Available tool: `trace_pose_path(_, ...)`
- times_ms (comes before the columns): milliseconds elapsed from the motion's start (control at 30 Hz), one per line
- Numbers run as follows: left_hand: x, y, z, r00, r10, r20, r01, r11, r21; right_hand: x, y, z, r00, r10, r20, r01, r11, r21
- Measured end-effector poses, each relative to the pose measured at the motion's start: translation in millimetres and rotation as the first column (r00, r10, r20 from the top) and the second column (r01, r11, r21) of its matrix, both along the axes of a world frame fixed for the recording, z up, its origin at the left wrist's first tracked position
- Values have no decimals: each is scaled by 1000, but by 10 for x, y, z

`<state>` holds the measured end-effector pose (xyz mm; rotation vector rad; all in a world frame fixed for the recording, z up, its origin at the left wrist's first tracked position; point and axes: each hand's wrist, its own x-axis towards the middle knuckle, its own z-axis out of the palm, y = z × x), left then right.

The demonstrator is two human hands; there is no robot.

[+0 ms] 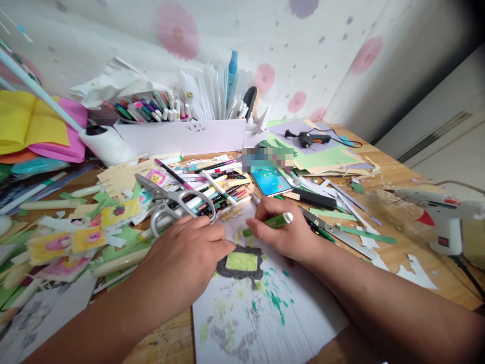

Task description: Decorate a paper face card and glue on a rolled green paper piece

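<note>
Between the thumb and fingers of my right hand [286,227] is a green marker [275,223], its white end pointing right and its tip low over the paper. My left hand [189,258] lies with fingers curled together. Its foremost digit presses on the upper left corner of a small paper piece [241,262], light green in the middle with a wavy dark grey border. Under that piece is a white sheet [257,333] marked with green, yellow-green and grey smudges. Large grey scissors [176,201] lie open just beyond my left hand.
Behind the hands are scattered markers [217,184], paper scraps and a lit phone [271,179]. A white box [182,139] of pens stands at the back. To the right are a white glue gun [443,212], a black glue gun [312,139] and a utility knife [314,198].
</note>
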<state>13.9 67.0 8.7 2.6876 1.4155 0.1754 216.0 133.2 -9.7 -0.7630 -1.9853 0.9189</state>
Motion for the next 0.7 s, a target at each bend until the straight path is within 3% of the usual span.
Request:
trace_pose_path(233, -31, 21, -24, 993, 70, 96, -74, 997, 35, 15, 7, -2, 998, 17, -54, -18, 1000, -18)
trace_pose_path(533, 23, 13, -9, 996, 75, -52, -75, 997, -2, -20, -19, -23, 995, 97, -11, -98, 995, -16)
trace_pose_path(700, 7, 32, -12, 995, 70, -71, -72, 997, -26, 8, 4, -15, 1000, 4, -9, -4, 1000, -4)
